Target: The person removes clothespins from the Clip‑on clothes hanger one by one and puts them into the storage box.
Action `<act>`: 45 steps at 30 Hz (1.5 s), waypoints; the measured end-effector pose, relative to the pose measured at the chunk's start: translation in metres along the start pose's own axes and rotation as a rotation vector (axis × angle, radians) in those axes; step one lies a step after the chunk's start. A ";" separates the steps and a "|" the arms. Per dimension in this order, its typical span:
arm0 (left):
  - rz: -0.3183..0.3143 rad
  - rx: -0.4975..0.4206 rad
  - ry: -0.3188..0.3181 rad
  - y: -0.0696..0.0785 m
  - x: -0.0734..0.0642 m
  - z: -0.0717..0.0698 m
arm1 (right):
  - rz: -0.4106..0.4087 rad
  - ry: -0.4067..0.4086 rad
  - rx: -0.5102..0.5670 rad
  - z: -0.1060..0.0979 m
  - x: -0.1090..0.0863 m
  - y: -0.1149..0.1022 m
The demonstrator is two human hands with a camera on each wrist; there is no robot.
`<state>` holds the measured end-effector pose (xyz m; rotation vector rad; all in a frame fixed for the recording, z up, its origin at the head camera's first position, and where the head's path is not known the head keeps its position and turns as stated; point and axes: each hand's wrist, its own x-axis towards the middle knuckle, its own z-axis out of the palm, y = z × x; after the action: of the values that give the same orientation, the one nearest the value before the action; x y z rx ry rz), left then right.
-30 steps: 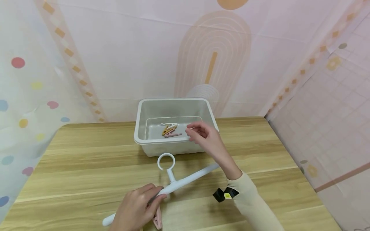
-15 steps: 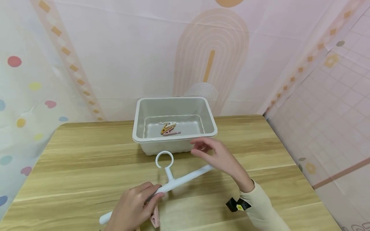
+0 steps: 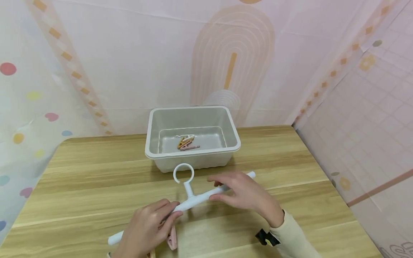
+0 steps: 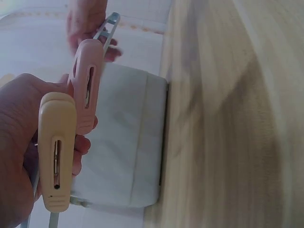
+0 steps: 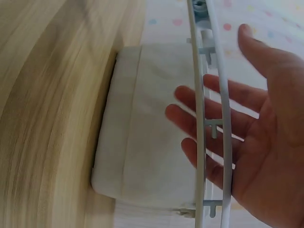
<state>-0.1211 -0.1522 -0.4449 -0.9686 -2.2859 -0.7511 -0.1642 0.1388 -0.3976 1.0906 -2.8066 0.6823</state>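
My left hand [image 3: 148,227] grips the white hanger [image 3: 200,198] left of its ring-shaped hook [image 3: 183,165]. On the hanger by that hand hang a pink clip [image 4: 86,88] and a cream clip [image 4: 57,152]. In the head view the pink clip shows partly below my fingers. My right hand [image 3: 242,190] is at the hanger's right arm, with thumb and fingers apart on either side of it. From the right wrist view, the fingers of the right hand [image 5: 266,128] are loosely extended behind the hanger's slotted underside [image 5: 225,142] and do not close on it.
A pale grey bin [image 3: 193,154] stands at the back of the wooden table [image 3: 96,179], against the patterned cloth [image 3: 145,64]. Inside it lie a white clip [image 3: 188,137], a yellow clip [image 3: 181,144] and a pink clip [image 3: 190,147].
My right hand has come down from over the bin's front right corner to the hanger's right arm. The left hand keeps its hold on the hanger.
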 end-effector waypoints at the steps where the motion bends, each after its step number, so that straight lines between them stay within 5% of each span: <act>1: 0.003 0.011 -0.002 0.001 0.001 -0.001 | -0.002 0.000 -0.030 0.001 -0.001 -0.001; 20: -0.007 0.080 -0.037 0.015 0.006 -0.014 | 0.004 0.058 -0.196 0.016 -0.021 -0.003; 26: -0.079 0.153 -0.013 0.002 0.002 -0.031 | 0.049 0.152 -0.243 0.015 -0.027 0.001; 28: -0.147 0.159 0.036 -0.006 -0.002 -0.039 | 0.068 0.188 -0.258 0.013 -0.028 0.003; 33: -0.387 0.014 0.147 -0.018 -0.014 -0.049 | 0.089 0.239 -0.256 0.010 -0.030 0.011; 36: -0.631 -0.201 0.109 -0.017 -0.021 -0.048 | 0.097 0.258 -0.241 0.010 -0.031 0.014; 40: -0.931 -0.603 0.040 -0.015 -0.027 -0.043 | 0.117 0.291 -0.236 0.009 -0.034 0.019; 42: -1.002 -0.783 0.036 -0.016 -0.029 -0.039 | 0.125 0.304 -0.230 0.009 -0.036 0.022; 45: -1.060 -0.934 0.036 -0.018 -0.032 -0.033 | 0.130 0.315 -0.222 0.009 -0.038 0.026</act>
<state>-0.1072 -0.1994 -0.4478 0.0938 -2.2910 -2.3488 -0.1510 0.1758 -0.4237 0.7005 -2.6175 0.4851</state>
